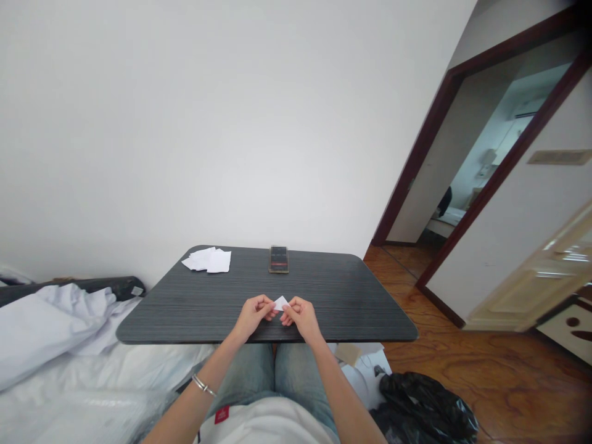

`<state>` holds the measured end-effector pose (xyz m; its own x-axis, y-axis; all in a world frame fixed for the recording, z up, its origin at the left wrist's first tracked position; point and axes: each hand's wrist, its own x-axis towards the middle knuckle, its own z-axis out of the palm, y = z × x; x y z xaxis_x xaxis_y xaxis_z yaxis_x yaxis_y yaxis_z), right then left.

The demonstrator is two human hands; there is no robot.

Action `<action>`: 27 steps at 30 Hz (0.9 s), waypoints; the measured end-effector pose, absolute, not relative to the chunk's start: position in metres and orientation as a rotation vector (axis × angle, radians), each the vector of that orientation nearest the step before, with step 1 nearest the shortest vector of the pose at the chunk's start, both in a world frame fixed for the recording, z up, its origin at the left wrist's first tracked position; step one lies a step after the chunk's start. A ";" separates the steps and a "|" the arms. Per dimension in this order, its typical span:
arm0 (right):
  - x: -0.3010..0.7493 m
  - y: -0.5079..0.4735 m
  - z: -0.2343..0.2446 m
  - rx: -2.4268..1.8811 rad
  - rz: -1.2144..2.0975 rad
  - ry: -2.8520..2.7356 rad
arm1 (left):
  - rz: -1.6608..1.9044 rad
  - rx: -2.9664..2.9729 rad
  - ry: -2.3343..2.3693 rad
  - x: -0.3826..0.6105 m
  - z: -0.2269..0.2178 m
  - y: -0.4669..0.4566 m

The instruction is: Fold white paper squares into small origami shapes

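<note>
My left hand [253, 314] and my right hand [300, 316] meet over the near edge of a dark grey table [185, 302]. Both pinch a small folded white piece of paper [280, 303] between their fingertips, the left hand on its left side and the right hand on its right side. The paper is held just above the tabletop. A silver bracelet [203, 386] sits on my left wrist.
A loose pile of white paper sheets [208, 259] lies at the table's far left. A small dark box [279, 259] stands at the far middle. White bedding [50, 327] lies left of the table, a black plastic bag [425, 401] on the wooden floor at right, beyond it an open doorway [467, 179].
</note>
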<state>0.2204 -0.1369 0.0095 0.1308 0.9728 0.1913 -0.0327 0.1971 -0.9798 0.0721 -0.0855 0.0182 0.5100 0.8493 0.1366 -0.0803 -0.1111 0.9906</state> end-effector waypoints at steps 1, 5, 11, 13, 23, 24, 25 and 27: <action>0.220 -0.137 0.010 -1.092 0.996 -1.167 | 0.913 1.461 0.709 0.072 0.018 -0.085; 0.219 -0.137 0.011 -1.098 1.000 -1.150 | 0.916 1.444 0.713 0.073 0.020 -0.085; 0.220 -0.136 0.008 -1.090 0.996 -1.149 | 0.929 1.486 0.717 0.072 0.019 -0.086; 0.220 -0.136 0.008 -1.091 0.989 -1.153 | 0.938 1.511 0.727 0.072 0.018 -0.087; 0.220 -0.136 0.008 -1.095 0.991 -1.170 | 0.979 1.608 0.773 0.073 0.017 -0.090; 0.220 -0.136 0.008 -1.094 0.990 -1.174 | 0.982 1.610 0.772 0.073 0.017 -0.090; 0.220 -0.136 0.008 -1.094 0.988 -1.177 | 0.984 1.609 0.771 0.074 0.017 -0.090; 0.220 -0.137 0.008 -1.099 0.983 -1.181 | 0.987 1.602 0.767 0.074 0.018 -0.091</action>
<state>0.2197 -0.1366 0.0081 0.1315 0.9717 0.1960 -0.0165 0.1999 -0.9797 0.0740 -0.0909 0.0177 0.4530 0.8652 0.2151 -0.0048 -0.2389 0.9710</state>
